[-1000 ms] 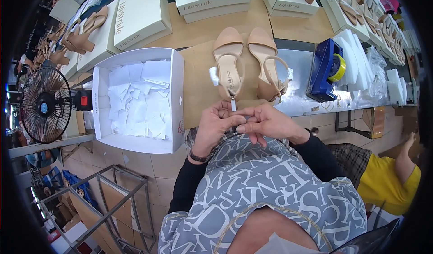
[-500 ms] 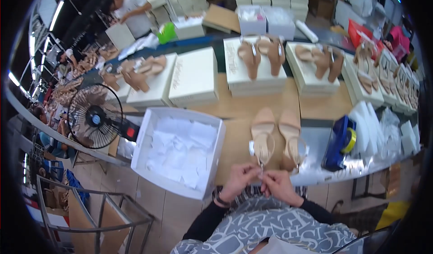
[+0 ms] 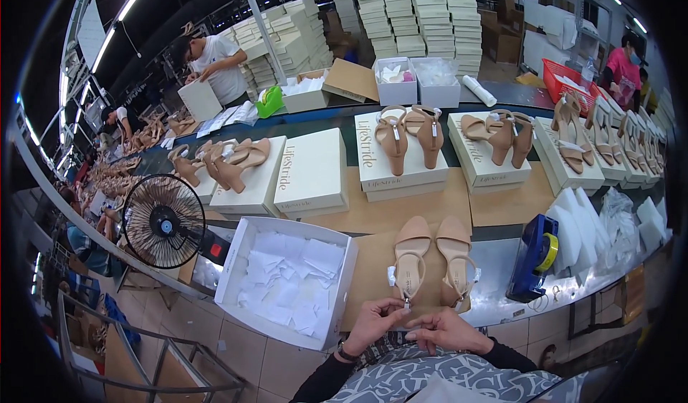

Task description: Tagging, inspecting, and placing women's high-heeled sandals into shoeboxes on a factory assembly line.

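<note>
A pair of beige heeled sandals (image 3: 430, 260) lies on the brown table (image 3: 373, 220) right before me, toes pointing away. My left hand (image 3: 373, 320) pinches a small tag at the heel strap of the left sandal. My right hand (image 3: 451, 329) is beside it, fingers curled at the same strap, touching the left hand. Both hands sit at the table's near edge.
An open white box (image 3: 287, 281) with white paper scraps stands to the left. A black fan (image 3: 165, 220) is farther left, a blue tape dispenser (image 3: 534, 256) to the right. Closed white shoe boxes (image 3: 312, 174) bearing sandals line the conveyor. Other people work at the back.
The view has tilted upward, so the far conveyor and stacked boxes now show. My hands stay together at the left sandal's heel strap.
</note>
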Motion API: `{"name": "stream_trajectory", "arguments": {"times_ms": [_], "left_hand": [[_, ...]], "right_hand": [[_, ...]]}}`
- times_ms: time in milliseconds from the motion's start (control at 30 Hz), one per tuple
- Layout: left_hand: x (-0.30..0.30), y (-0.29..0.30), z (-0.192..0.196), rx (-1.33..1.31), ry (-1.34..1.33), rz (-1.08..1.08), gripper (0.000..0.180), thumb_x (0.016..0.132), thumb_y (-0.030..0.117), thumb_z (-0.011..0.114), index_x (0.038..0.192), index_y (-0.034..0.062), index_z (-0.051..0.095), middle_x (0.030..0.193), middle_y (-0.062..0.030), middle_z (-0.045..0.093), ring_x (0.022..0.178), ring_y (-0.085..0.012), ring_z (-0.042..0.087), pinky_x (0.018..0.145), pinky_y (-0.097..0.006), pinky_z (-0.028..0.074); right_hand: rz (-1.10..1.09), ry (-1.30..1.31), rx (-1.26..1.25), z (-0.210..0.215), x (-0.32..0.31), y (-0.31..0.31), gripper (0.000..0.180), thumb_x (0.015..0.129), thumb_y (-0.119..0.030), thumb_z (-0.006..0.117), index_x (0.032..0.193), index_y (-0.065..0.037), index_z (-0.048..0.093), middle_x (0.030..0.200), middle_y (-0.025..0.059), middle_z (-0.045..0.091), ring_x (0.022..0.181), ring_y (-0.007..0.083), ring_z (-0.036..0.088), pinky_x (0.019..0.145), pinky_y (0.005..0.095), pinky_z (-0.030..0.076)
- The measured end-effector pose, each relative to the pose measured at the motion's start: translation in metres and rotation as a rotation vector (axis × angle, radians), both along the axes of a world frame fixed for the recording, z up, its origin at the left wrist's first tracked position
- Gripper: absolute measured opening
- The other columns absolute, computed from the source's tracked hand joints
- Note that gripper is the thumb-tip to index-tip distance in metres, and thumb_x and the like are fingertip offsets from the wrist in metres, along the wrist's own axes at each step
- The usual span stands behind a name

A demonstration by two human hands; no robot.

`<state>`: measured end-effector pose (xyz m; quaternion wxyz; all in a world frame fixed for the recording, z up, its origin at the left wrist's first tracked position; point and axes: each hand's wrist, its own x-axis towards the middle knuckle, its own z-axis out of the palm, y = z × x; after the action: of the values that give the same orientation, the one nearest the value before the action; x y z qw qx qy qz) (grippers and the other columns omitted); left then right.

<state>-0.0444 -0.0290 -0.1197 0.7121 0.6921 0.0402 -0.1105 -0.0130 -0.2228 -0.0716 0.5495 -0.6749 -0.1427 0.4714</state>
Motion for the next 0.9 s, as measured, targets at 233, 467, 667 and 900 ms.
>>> {"name": "stream_trajectory", "arguments": {"times_ms": [233, 467, 667, 900], "left_hand": [[-0.004, -0.011, 0.002, 0.068, -0.092, 0.146, 0.014, 0.083, 0.009, 0.063, 0.092, -0.0019, 0.063, 0.07, -0.0006, 0.06, 0.064, -0.0039, 0.053, 0.057, -0.019, 0.042], [-0.007, -0.012, -0.006, -0.005, -0.037, 0.194, 0.013, 0.083, 0.006, 0.062, 0.091, -0.0041, 0.063, 0.076, -0.0054, 0.064, 0.067, -0.0082, 0.059, 0.06, -0.021, 0.049], [-0.011, -0.014, -0.004, 0.097, -0.136, 0.233, 0.015, 0.081, 0.004, 0.063, 0.093, -0.0061, 0.063, 0.077, -0.0066, 0.065, 0.069, -0.0099, 0.061, 0.062, -0.022, 0.05], [-0.011, -0.014, 0.018, 0.347, -0.28, 0.216, 0.015, 0.078, 0.002, 0.066, 0.092, -0.0047, 0.064, 0.077, -0.0063, 0.064, 0.07, -0.0103, 0.061, 0.062, -0.022, 0.049]], "right_hand": [[0.042, 0.19, 0.147, 0.04, 0.004, -0.027, 0.027, 0.085, -0.013, 0.06, 0.11, -0.001, 0.06, 0.067, 0.0035, 0.061, 0.055, 0.0069, 0.056, 0.051, 0.0188, 0.043], [0.361, -0.084, 0.664, 0.046, 0.005, -0.038, 0.031, 0.082, -0.015, 0.064, 0.106, 0.004, 0.059, 0.08, 0.0093, 0.061, 0.072, 0.0165, 0.055, 0.068, 0.0292, 0.043], [0.564, -0.029, 0.953, 0.037, 0.008, -0.035, 0.029, 0.083, -0.011, 0.061, 0.103, 0.01, 0.057, 0.101, 0.0203, 0.057, 0.092, 0.0324, 0.053, 0.084, 0.0445, 0.038], [0.622, -0.068, 0.881, 0.032, 0.008, -0.034, 0.038, 0.084, -0.016, 0.06, 0.111, 0.01, 0.052, 0.108, 0.0202, 0.055, 0.098, 0.033, 0.051, 0.091, 0.0437, 0.036]]}}
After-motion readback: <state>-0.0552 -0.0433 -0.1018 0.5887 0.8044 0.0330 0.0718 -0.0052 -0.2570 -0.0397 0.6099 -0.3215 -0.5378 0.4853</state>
